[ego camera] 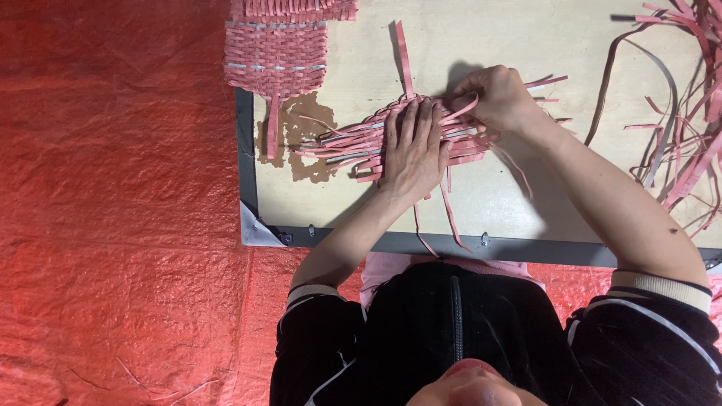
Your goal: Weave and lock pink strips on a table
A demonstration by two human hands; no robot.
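Two bare hands work on a partly woven mat of pink strips (391, 135) lying near the middle of a pale wooden tabletop (511, 195). Left hand (412, 150): laid flat, palm down, on the weave, fingers spread and extended, its grip apart and pressing rather than clasping. Right hand (500, 98): at the mat's far right edge, fingers curled, its grip pinched together on a single pink strip (460, 111) that bends across toward the left hand. Loose strip ends stick out from the mat on all sides; one long strip (404, 56) runs up from it across the board. A finished woven panel (276, 56) lies at the tabletop's upper left corner, overhanging the edge. A tangle of loose pink strips (684, 113) lies at the right. Dark metal framing (247, 165) borders the tabletop, and red tarpaulin (113, 203) covers the floor beside it.
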